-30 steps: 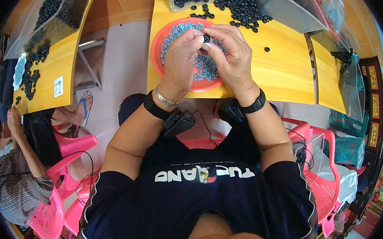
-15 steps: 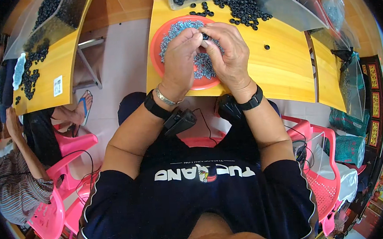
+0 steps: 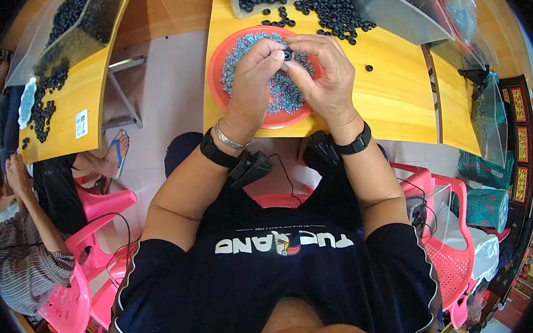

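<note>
Over a round orange-red bowl point(image 3: 215, 89), my left hand point(image 3: 249, 83) and my right hand point(image 3: 327, 77) meet at their fingertips. Between them is a small black ring-shaped part point(image 3: 287, 54) with a hole in the middle. The left thumb and finger pinch it from one side, and the right thumb and fingertips close on it from the other. Many small silvery metal pieces point(image 3: 284, 95) fill the bowl below. My fingers hide part of the ring, and whether a metal piece is in it I cannot tell.
Black rings point(image 3: 336, 14) lie heaped at the far side of the yellow table point(image 3: 392, 88), beside a clear bin point(image 3: 392, 12). One loose ring point(image 3: 369, 68) sits to the right. At left, a person point(image 3: 26, 260) sits by another yellow table point(image 3: 62, 120). Pink chairs point(image 3: 452, 258) stand around.
My right hand has shifted slightly right and its fingers have parted a little, so more of the black ring shows. The view has tilted slightly.
</note>
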Available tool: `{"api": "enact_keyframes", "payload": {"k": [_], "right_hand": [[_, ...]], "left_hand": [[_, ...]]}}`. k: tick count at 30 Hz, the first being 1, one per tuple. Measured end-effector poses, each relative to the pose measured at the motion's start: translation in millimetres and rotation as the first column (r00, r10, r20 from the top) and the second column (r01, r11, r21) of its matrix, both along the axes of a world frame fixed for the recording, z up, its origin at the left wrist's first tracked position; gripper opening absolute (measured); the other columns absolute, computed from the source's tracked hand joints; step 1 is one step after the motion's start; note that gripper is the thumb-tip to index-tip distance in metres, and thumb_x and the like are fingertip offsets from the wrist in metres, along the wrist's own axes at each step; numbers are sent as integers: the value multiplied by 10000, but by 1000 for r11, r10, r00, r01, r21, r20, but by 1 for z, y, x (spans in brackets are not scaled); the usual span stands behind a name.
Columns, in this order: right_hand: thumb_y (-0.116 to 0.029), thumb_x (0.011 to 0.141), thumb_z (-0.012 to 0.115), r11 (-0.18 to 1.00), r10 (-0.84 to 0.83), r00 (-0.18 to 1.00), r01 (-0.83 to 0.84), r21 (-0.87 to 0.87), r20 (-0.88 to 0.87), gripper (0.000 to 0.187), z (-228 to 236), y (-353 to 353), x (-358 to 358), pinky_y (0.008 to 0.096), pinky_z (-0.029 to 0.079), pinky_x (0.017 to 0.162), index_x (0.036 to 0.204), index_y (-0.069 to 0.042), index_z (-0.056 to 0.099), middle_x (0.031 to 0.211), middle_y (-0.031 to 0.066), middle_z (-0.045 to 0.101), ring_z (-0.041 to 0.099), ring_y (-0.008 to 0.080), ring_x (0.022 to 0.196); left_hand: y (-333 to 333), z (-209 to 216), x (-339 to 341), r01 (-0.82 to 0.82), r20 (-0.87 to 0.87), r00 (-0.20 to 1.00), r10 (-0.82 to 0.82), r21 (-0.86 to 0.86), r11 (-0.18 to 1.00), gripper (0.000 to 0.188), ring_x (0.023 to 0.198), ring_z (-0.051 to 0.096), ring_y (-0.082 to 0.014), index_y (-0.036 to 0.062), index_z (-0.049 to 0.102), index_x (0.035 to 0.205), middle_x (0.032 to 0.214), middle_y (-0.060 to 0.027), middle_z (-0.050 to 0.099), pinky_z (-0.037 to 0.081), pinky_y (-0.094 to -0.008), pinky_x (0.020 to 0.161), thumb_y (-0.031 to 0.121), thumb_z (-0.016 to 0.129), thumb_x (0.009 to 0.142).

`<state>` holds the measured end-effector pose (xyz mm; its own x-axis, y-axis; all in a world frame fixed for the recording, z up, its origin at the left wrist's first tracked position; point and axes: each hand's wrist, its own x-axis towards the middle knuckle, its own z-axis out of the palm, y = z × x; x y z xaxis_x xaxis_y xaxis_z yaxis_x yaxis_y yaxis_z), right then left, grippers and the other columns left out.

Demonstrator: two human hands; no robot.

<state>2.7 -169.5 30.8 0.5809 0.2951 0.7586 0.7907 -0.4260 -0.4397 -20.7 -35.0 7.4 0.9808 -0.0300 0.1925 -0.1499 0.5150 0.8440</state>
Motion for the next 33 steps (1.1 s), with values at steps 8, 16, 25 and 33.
{"api": "enact_keyframes", "payload": {"k": [8, 16, 25, 33], "right_hand": [[-12, 717, 656, 994, -30, 999, 33, -104, 27, 234, -1, -3, 0, 352, 480, 774, 936, -24, 574, 936, 126, 633, 601, 296, 869], [0, 744, 623, 997, 4, 1000, -2, -72, 27, 230, -6, 7, -6, 378, 484, 752, 957, -19, 539, 917, 141, 611, 593, 317, 854], [-32, 740, 644, 994, -15, 1000, 17, -111, 18, 247, 1, 4, -5, 370, 492, 725, 977, -14, 575, 902, 150, 618, 600, 324, 820], [-41, 736, 657, 980, -1, 1000, 3, -198, 9, 226, 19, -1, -3, 356, 488, 694, 958, -39, 620, 849, 120, 627, 605, 293, 783]], "left_hand": [[4, 0, 1, 2, 33, 999, -6, 104, 995, 161, 789, 503, -88, -5, 543, 911, 820, -7, 531, 425, -238, 750, 135, 465, 915], [0, -2, -3, -223, 173, 970, 172, 342, 913, 164, 615, 400, -81, 0, 467, 740, 651, -19, 430, 371, -264, 561, 71, 467, 888], [4, 1, 0, -147, 111, 986, 123, 250, 957, 132, 658, 414, -62, 8, 505, 790, 689, -1, 455, 376, -242, 591, 71, 460, 897], [8, -3, 6, 9, 22, 1000, -13, 166, 986, 143, 734, 459, -64, 27, 527, 836, 766, 4, 508, 397, -222, 677, 122, 454, 914]]}}
